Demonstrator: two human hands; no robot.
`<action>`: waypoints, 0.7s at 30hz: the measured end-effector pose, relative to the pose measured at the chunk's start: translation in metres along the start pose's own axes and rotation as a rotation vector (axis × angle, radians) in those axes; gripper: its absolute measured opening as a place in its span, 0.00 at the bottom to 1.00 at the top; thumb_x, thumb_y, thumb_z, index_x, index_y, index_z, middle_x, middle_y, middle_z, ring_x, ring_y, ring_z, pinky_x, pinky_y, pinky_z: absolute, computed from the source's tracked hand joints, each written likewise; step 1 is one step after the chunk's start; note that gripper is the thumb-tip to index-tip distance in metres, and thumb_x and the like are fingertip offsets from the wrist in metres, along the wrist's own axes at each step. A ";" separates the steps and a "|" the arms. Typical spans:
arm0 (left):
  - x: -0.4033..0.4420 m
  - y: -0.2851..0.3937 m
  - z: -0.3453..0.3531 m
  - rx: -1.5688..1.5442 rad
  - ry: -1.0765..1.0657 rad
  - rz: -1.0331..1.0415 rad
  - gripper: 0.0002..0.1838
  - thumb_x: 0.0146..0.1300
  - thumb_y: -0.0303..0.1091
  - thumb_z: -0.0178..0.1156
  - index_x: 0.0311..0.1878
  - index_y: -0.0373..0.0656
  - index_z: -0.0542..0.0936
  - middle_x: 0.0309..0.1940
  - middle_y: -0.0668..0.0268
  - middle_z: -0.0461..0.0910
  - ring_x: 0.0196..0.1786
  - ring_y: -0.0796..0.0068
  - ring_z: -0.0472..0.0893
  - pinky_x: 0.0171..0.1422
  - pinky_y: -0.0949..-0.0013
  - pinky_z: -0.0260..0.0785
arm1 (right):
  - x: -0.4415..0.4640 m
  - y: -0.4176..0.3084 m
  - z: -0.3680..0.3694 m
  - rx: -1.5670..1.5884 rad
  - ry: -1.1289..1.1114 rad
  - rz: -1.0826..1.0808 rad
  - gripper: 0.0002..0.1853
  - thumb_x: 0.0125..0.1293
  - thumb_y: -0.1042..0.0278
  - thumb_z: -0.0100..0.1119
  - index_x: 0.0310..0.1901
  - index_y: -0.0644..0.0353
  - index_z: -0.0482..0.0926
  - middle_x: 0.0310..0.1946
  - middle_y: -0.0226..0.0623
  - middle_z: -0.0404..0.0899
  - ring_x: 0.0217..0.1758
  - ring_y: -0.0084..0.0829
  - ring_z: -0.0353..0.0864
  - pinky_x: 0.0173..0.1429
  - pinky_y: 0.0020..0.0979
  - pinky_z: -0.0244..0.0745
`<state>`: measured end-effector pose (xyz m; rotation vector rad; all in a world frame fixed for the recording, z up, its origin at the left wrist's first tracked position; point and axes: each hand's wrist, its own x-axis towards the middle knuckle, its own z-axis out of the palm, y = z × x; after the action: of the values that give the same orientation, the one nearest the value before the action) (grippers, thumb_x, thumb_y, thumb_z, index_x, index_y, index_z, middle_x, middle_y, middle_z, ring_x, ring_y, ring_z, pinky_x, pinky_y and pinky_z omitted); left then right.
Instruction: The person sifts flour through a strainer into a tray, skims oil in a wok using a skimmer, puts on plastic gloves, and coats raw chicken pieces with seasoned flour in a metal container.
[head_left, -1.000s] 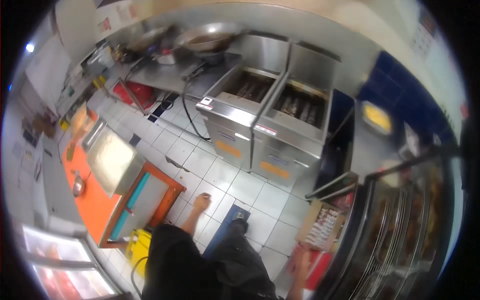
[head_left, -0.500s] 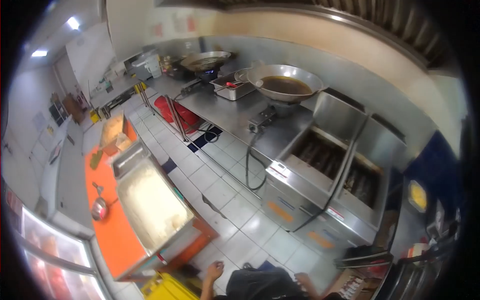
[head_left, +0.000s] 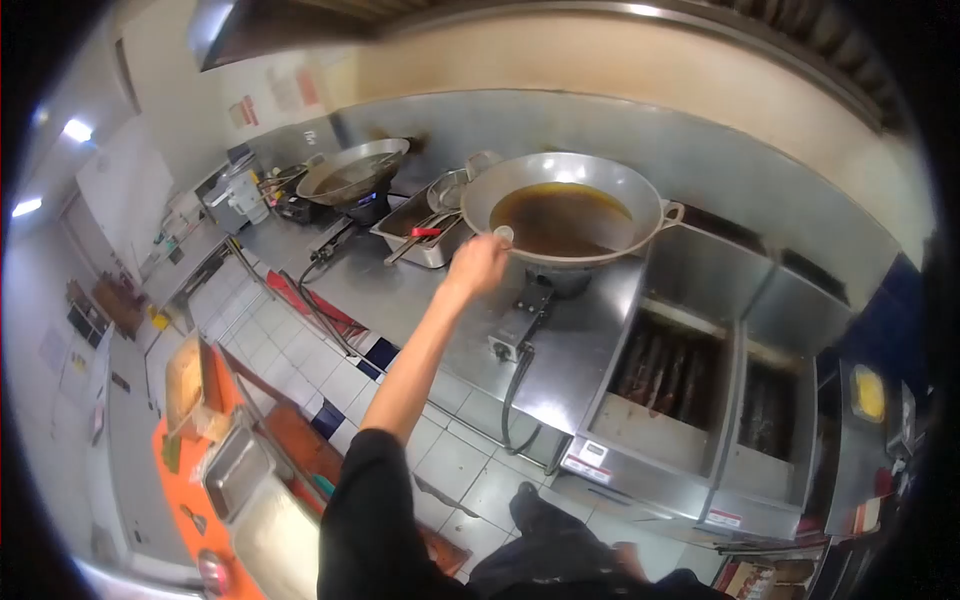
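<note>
Left fingers (head_left: 492, 254) curled at wok (head_left: 642, 205) rim, hold unclear; right fingers (head_left: 628, 560) too blurred; bare counter (head_left: 588, 340) beside fryer (head_left: 655, 432).

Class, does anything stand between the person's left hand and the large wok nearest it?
Nothing visible does. The left hand is at the near-left edge of the large wok, with no object showing in between; whether it touches cannot be told. The metal tray sits left of the hand, out of the way.

A commercial kitchen — big woks (head_left: 645, 205), twin deep fryers (head_left: 655, 435) and a long steel counter (head_left: 585, 335) show it.
</note>
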<state>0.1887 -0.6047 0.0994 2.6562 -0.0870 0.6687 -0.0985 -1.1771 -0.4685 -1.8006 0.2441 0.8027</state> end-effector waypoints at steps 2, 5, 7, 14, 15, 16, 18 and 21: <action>0.050 -0.039 0.013 0.112 0.054 0.046 0.19 0.58 0.30 0.57 0.54 0.50 0.80 0.50 0.56 0.80 0.54 0.52 0.78 0.61 0.55 0.70 | 0.010 -0.010 0.012 0.325 0.046 0.449 0.11 0.66 0.61 0.52 0.42 0.57 0.77 0.29 0.37 0.79 0.28 0.33 0.80 0.25 0.34 0.72; 0.093 -0.087 0.043 0.175 -0.072 0.107 0.18 0.57 0.32 0.59 0.52 0.54 0.82 0.46 0.62 0.81 0.57 0.58 0.76 0.63 0.58 0.69 | 0.048 -0.035 0.021 0.307 0.006 0.468 0.11 0.68 0.60 0.50 0.42 0.56 0.77 0.31 0.37 0.80 0.29 0.33 0.79 0.26 0.35 0.71; 0.107 -0.086 0.038 0.191 -0.317 0.108 0.13 0.59 0.36 0.62 0.48 0.52 0.82 0.46 0.63 0.81 0.59 0.59 0.74 0.62 0.57 0.68 | 0.072 -0.085 0.037 0.242 -0.029 0.397 0.11 0.68 0.60 0.50 0.42 0.56 0.77 0.31 0.37 0.80 0.29 0.33 0.80 0.26 0.36 0.71; 0.127 -0.105 0.026 -0.104 -0.535 0.360 0.05 0.54 0.31 0.63 0.33 0.42 0.83 0.35 0.59 0.83 0.47 0.55 0.79 0.51 0.55 0.71 | 0.186 -0.256 0.124 0.231 0.010 0.154 0.12 0.67 0.59 0.51 0.44 0.57 0.77 0.33 0.39 0.80 0.30 0.35 0.81 0.27 0.36 0.73; 0.127 -0.114 0.023 -0.178 -0.519 0.406 0.05 0.54 0.31 0.63 0.33 0.41 0.83 0.35 0.58 0.83 0.46 0.55 0.79 0.51 0.55 0.71 | 0.197 -0.275 0.139 0.244 0.027 0.126 0.12 0.67 0.59 0.51 0.44 0.57 0.77 0.33 0.39 0.80 0.30 0.35 0.81 0.27 0.36 0.73; 0.127 -0.120 0.016 -0.324 -0.507 0.422 0.05 0.55 0.31 0.63 0.33 0.41 0.82 0.34 0.58 0.82 0.45 0.56 0.79 0.52 0.55 0.71 | 0.208 -0.293 0.155 0.259 0.042 0.105 0.12 0.67 0.59 0.51 0.45 0.57 0.77 0.33 0.39 0.80 0.30 0.36 0.81 0.27 0.37 0.73; 0.124 -0.129 -0.001 -0.536 -0.410 0.443 0.05 0.55 0.31 0.63 0.33 0.41 0.81 0.32 0.60 0.81 0.44 0.58 0.78 0.52 0.56 0.69 | 0.222 -0.319 0.189 0.292 0.090 0.082 0.13 0.67 0.58 0.51 0.45 0.57 0.77 0.34 0.39 0.81 0.30 0.36 0.81 0.27 0.37 0.74; 0.117 -0.162 0.002 -0.667 -0.444 0.426 0.05 0.56 0.33 0.63 0.32 0.42 0.80 0.32 0.63 0.79 0.43 0.61 0.76 0.51 0.58 0.67 | 0.228 -0.329 0.245 0.345 0.188 0.111 0.13 0.67 0.58 0.51 0.46 0.57 0.76 0.34 0.40 0.81 0.31 0.37 0.82 0.28 0.37 0.75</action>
<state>0.3184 -0.4530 0.0934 2.0827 -0.8571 0.1054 0.1470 -0.7822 -0.4037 -1.5438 0.5752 0.6238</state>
